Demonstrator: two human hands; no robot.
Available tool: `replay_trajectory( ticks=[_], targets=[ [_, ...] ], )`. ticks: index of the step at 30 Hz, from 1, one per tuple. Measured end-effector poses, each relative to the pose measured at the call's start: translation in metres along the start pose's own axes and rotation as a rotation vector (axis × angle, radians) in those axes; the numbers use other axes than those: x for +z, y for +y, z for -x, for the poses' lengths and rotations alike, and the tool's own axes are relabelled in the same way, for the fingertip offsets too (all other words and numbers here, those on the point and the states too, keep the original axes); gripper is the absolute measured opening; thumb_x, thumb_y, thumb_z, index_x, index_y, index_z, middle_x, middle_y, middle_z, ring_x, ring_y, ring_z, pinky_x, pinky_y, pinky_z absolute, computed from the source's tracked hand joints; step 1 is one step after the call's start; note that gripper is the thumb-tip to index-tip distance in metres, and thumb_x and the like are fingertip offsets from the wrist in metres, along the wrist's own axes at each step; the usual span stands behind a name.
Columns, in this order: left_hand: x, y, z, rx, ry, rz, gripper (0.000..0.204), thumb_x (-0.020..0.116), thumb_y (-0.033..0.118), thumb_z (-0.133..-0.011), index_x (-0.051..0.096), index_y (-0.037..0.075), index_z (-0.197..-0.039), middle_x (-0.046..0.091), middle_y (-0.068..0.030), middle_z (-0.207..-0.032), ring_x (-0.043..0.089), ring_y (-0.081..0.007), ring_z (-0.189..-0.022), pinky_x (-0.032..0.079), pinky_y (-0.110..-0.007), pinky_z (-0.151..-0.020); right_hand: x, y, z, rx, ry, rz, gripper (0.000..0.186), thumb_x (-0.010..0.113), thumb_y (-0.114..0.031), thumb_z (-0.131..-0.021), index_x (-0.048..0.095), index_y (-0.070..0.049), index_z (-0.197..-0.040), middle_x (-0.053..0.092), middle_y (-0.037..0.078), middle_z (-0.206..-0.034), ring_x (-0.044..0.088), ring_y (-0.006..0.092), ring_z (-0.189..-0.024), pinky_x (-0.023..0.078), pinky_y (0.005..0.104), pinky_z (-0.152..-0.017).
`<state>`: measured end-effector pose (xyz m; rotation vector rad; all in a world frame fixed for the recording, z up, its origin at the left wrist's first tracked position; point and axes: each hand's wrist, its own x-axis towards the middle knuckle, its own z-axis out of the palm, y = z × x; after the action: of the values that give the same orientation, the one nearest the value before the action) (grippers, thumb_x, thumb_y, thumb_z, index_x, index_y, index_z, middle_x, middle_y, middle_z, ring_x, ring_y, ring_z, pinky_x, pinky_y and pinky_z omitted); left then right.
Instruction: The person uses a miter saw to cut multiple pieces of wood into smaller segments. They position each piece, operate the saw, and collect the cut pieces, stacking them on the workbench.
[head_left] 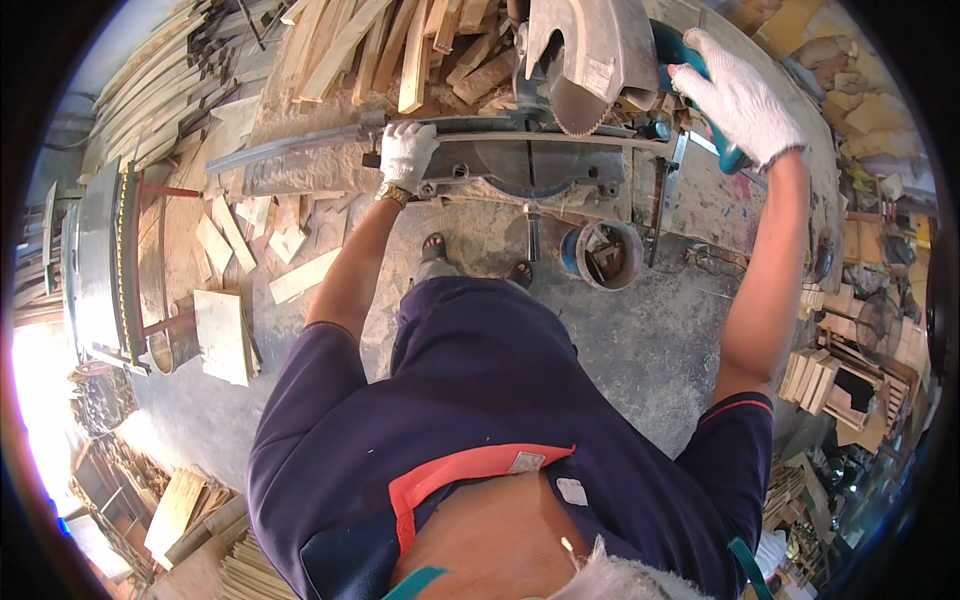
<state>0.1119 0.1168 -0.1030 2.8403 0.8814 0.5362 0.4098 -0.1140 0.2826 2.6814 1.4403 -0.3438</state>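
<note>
A miter saw [590, 60] stands on the bench ahead of me, its toothed blade [578, 112] and grey guard above the dark saw base [470, 165]. My right hand [745, 105], in a white knit glove, is closed round the saw's teal handle [728, 150]. A thin, light wooden strip [570, 137] lies along the fence, running below the blade. Left of the blade, my gloved left hand [408, 157] curls its fingers over the strip and fence. A watch [394, 193] is on that wrist. The glove hides part of the strip.
Cut boards [370, 45] are heaped behind the saw. A bucket of offcuts [605, 255] stands on the floor near the bench. Flat wood pieces [228, 335] lie at left, beside a metal-framed machine [100, 265]. Slatted wooden pieces [850, 385] are stacked at right.
</note>
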Motion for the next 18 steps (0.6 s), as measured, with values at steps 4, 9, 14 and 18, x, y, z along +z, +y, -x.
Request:
replay_trajectory(
  ticks=[4,9,14,18],
  targets=[
    [0.0,0.0,0.005,-0.041,0.109,0.048,0.026,0.076,0.032,-0.083,0.07,0.012,-0.098,0.07,-0.0088,-0.097,0.065,-0.0303,-0.103,0.045,-0.046,-0.094,-0.002,-0.001,-0.019,-0.17,0.225,-0.147,0.08,0.066,-0.046,-0.089,0.042,-0.006,-0.154,0.067,0.022,-0.123,0.071,0.0269,-0.07,0.058,0.0398,-0.076],
    [-0.002,0.012,0.003,-0.318,0.199,0.207,0.054,0.083,0.029,-0.078,0.056,0.009,-0.12,0.054,-0.0189,-0.122,0.06,-0.038,-0.108,0.048,-0.045,-0.088,-0.002,-0.003,-0.012,0.045,0.018,-0.439,0.077,0.068,-0.037,-0.087,0.044,-0.006,-0.153,0.068,0.019,-0.116,0.069,0.0196,-0.062,0.06,0.0344,-0.066],
    [-0.006,0.008,-0.001,-0.178,0.14,0.026,0.06,0.08,0.035,-0.08,0.056,0.011,-0.13,0.056,-0.0178,-0.123,0.06,-0.0368,-0.109,0.046,-0.047,-0.092,0.012,-0.012,0.002,0.075,0.047,-0.459,0.067,0.067,-0.03,-0.088,0.051,-0.003,-0.147,0.071,0.02,-0.106,0.072,0.0202,-0.068,0.06,0.0329,-0.068],
    [0.0,0.0,-0.003,-0.124,0.088,0.093,0.058,0.078,0.035,-0.082,0.056,0.011,-0.129,0.063,-0.016,-0.119,0.064,-0.0356,-0.107,0.045,-0.048,-0.095,0.033,-0.013,0.019,0.063,0.128,-0.536,0.083,0.068,-0.024,-0.08,0.04,-0.001,-0.155,0.07,0.018,-0.105,0.068,0.0187,-0.06,0.058,0.0341,-0.064]
  ],
)
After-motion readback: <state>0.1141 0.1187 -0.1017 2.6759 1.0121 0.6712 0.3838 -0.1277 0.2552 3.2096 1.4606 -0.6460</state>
